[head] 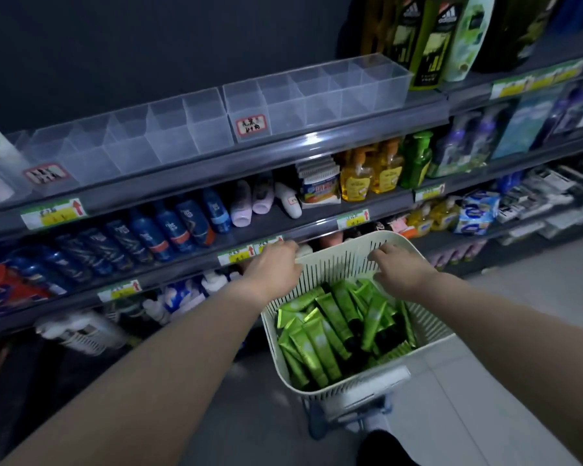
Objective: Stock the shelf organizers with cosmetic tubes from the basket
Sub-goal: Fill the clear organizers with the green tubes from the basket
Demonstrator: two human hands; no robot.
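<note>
Just below my fingers, green cosmetic tubes (320,334) lie heaped in the cream slotted basket (367,381), whose far rim my left hand (276,264) and right hand (401,269) both grip with curled fingers, while above and beyond them the clear shelf organizers (216,129) stand unfilled on the upper shelf (249,159).

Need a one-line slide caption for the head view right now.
Both hands, left and right, grip the far rim of a basket of green tubes below empty clear organizers.
</note>
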